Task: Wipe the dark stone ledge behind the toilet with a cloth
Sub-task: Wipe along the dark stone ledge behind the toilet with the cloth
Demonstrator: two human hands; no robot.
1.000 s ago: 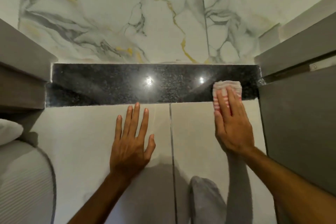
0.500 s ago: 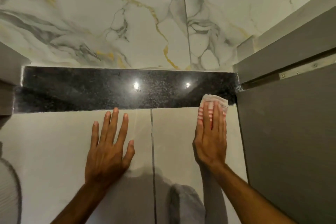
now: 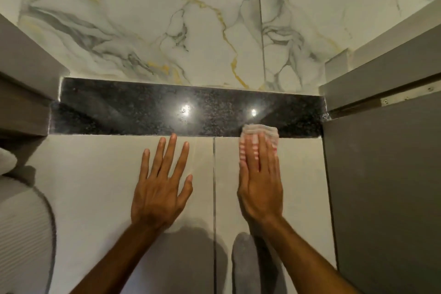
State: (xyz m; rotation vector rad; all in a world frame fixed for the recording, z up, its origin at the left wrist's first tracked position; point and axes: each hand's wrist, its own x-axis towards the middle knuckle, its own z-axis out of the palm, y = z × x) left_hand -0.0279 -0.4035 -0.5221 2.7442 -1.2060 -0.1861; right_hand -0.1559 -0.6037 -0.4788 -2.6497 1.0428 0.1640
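- Right hand (image 3: 259,181) presses flat on the cloth (image 3: 260,132), fingers extended, at the ledge (image 3: 143,110) front edge.
- Left hand (image 3: 161,188) lies splayed, empty, on the tile below.
- The cloth looks soft and light; press it with a flat palm.

Dark speckled stone ledge (image 3: 143,112), glossy, two light glints; striped cloth (image 3: 260,130) draped over front edge, right of centre.

Right hand (image 3: 260,181) flat, fingers together, pressing a pink-striped cloth (image 3: 260,132) over the front edge of the dark stone ledge (image 3: 143,110), toward its right end. Left hand (image 3: 161,186) spread flat on the pale wall tile (image 3: 95,174) below. Veined marble wall (image 3: 167,19) above; grey partition (image 3: 381,186) at right.
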